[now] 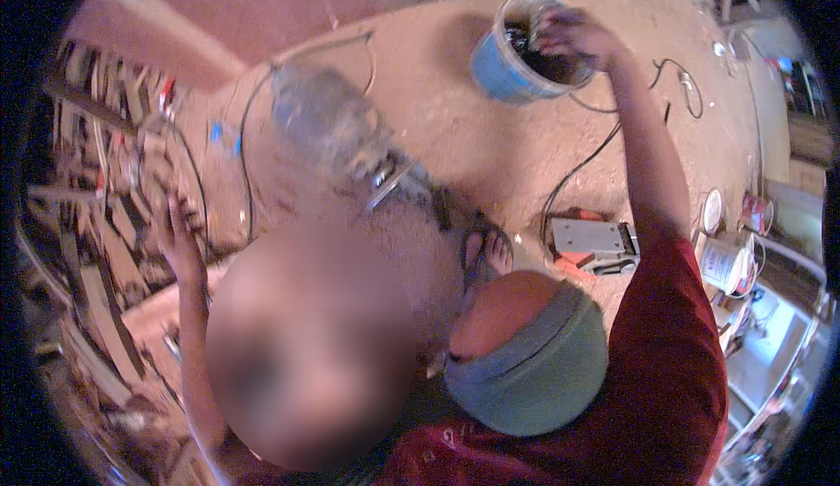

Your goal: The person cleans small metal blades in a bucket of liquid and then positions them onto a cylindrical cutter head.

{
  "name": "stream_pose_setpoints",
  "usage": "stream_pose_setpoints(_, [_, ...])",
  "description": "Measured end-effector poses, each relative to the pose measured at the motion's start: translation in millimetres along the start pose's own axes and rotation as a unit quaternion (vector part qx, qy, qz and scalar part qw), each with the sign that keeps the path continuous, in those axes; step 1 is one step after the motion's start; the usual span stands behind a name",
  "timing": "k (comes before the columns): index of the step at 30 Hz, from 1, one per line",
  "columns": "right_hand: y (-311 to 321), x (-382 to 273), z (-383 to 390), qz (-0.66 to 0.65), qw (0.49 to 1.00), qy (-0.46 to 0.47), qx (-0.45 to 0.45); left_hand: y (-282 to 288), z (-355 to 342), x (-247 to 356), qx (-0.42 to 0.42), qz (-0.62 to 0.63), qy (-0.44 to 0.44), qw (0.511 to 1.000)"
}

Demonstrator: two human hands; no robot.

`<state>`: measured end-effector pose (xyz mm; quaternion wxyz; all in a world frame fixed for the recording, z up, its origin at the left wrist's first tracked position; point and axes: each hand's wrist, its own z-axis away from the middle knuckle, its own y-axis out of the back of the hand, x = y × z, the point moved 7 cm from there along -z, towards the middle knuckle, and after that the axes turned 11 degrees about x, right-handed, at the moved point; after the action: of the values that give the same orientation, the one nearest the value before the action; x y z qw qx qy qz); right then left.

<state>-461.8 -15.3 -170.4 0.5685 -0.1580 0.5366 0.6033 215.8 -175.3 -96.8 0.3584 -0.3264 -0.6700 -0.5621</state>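
Blue bucket (pixel 502 68) seems stiff, weighty, best gripped at rim (pixel 499 27); right hand (pixel 573 36) half-curled, hold unclear; left hand (pixel 182 239) fingers splayed, apparently empty.

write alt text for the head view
A person's right hand reaches over the mouth of a blue bucket with dark contents, on a brown floor. The left hand, fingers apart, is near scattered wood pieces.
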Motion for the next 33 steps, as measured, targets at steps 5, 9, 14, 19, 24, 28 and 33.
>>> stream_pose_setpoints(5, [-26, -103, 121, -0.213, 0.968, 0.122, 0.058, -18, -12, 27, -0.006, 0.025, -0.019, 0.999])
stream_pose_setpoints(9, [-89, -139, 174, -0.116, 0.965, 0.217, 0.093, -10, -25, 58, 0.006, 0.049, -0.03, 0.998])
stream_pose_setpoints(14, [-178, -148, 213, 0.011, 0.929, 0.363, 0.072, 22, -28, 101, 0.048, 0.059, -0.093, 0.993])
stream_pose_setpoints(19, [-208, -140, 219, 0.059, 0.93, 0.356, 0.065, 45, -27, 131, 0.07, 0.045, -0.159, 0.984])
stream_pose_setpoints(24, [-215, -139, 224, 0.06, 0.922, 0.375, 0.079, 53, -13, 138, 0.07, -0.044, -0.233, 0.969])
stream_pose_setpoints(28, [-220, -139, 226, 0.056, 0.918, 0.386, 0.073, 52, -8, 137, 0.07, 0.031, -0.173, 0.982])
stream_pose_setpoints(33, [-223, -138, 227, 0.048, 0.905, 0.417, 0.075, 43, -3, 143, 0.052, 0.06, -0.138, 0.987])
